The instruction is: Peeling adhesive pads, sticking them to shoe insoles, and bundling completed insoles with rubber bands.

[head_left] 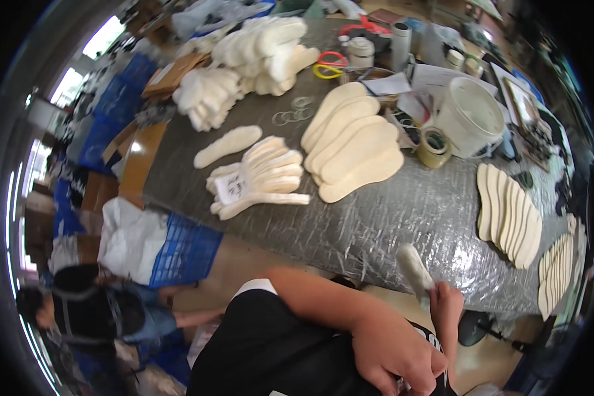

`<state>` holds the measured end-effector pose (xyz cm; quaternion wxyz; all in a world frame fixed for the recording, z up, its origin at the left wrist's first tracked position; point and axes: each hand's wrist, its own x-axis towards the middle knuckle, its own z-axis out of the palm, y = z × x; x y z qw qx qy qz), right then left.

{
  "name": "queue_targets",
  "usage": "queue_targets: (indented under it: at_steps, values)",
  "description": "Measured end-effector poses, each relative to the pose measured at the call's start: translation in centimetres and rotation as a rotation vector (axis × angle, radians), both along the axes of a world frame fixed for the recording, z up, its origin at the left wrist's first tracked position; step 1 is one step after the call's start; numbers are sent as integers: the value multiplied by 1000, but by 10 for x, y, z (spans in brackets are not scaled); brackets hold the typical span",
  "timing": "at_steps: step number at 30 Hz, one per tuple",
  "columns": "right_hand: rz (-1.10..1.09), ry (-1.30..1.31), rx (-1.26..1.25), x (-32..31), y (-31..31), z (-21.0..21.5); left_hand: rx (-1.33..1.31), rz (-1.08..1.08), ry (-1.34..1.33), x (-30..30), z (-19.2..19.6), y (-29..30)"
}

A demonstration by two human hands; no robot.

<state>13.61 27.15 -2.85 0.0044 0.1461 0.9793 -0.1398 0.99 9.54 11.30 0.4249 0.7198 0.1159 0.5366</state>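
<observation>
My right hand [446, 301] pinches the lower end of a single pale insole [414, 269], held up on edge at the table's front edge. Across my body reaches my left hand [399, 356], low in the view, its fingers curled in; whatever they hold is hidden. On the table [435, 204], fanned cream insoles [363, 148] lie in the middle. Left of them is a bundle of insoles [261, 175] with a white paper tag, beside one loose insole [228, 146]. Fluffy white insoles [264, 49] are heaped farther back, with several rubber bands [292, 115] in front.
Two more insole rows [510, 214] lie at the right. Behind them stand a white bucket [470, 115], a tape roll [434, 146], scissors with red and yellow handles [330, 65] and a jar [360, 51]. A blue crate [186, 247] and another person [96, 307] are at the left.
</observation>
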Motion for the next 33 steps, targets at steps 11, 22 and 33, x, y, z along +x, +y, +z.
queue_targets:
  at_steps: [11,22,33]
  values:
    - [560,472,79,-124,-81,-53,-50,317,39,27,8,-71]
    - [327,309,-16,-100,-102,-99,-88,486,-127,-12,9,-152]
    - [-563,431,97,-86,-39,-171,-212,268,-66,-81,10,-205]
